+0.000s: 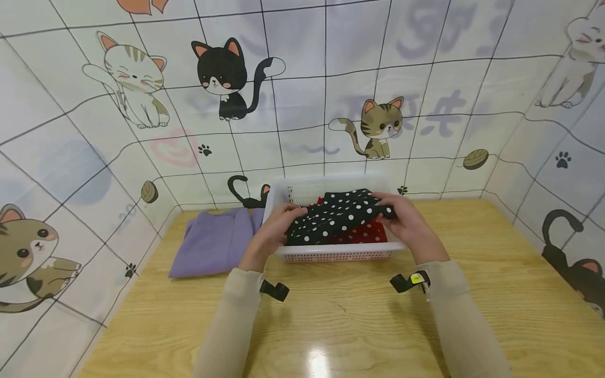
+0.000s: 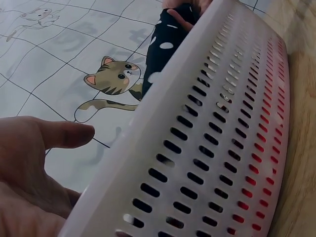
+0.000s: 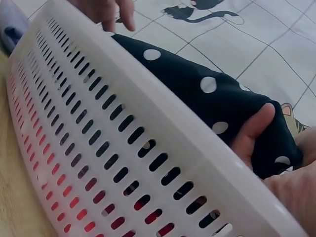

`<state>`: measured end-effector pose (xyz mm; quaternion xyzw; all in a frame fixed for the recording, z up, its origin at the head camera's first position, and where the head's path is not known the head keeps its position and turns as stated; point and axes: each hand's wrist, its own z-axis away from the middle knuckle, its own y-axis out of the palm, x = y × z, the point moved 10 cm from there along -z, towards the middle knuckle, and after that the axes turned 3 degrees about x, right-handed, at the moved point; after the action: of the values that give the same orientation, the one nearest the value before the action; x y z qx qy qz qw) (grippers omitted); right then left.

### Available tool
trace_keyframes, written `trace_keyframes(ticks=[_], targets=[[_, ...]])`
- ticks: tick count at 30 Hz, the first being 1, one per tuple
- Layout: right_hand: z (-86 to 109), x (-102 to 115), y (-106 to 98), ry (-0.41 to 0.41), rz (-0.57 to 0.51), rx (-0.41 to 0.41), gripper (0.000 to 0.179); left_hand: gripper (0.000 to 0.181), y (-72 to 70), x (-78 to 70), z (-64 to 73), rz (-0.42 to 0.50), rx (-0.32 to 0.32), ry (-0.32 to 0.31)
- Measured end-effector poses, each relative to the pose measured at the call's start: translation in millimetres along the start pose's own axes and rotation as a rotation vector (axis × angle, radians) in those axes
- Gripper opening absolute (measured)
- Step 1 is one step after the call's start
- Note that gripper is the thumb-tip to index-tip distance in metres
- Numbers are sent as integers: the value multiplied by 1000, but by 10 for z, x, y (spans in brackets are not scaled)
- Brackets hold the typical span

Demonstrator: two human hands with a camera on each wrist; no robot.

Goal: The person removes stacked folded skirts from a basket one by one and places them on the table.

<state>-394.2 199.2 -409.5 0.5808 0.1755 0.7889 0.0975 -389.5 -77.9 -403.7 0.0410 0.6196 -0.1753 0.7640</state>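
Note:
A folded black cloth with white polka dots (image 1: 337, 218) lies tilted in the white plastic basket (image 1: 337, 257), its right end raised. My right hand (image 1: 407, 223) grips that raised end, and in the right wrist view the thumb presses on the near face of the black cloth (image 3: 197, 94). My left hand (image 1: 274, 231) is at the basket's left side by the cloth's other end. Its thumb stands straight in the left wrist view, while the other fingers of the left hand (image 2: 29, 173) are partly hidden behind the basket rim. Red dotted cloth (image 1: 366, 234) shows underneath.
A folded purple cloth (image 1: 212, 241) lies on the wooden table (image 1: 340, 315) left of the basket. Behind the table rises a wall covering with cartoon cats (image 1: 302, 105). Black straps (image 1: 274, 290) hang at both wrists.

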Motion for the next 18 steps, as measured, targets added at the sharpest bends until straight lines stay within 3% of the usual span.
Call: trace_keyframes(ticks=[3,6,12,18], targets=[[-19,-3,-11,17,-149,18,62,58,-25,0,-6,75,-12,9],[-15,-4,-31,31,-200,28,62,69,-32,9,-26,160,-26,9],[15,13,-34,38,-163,24,60,72,-62,40,-82,279,-35,25],[34,14,-23,38,-103,19,50,55,-45,26,-120,514,33,52]])
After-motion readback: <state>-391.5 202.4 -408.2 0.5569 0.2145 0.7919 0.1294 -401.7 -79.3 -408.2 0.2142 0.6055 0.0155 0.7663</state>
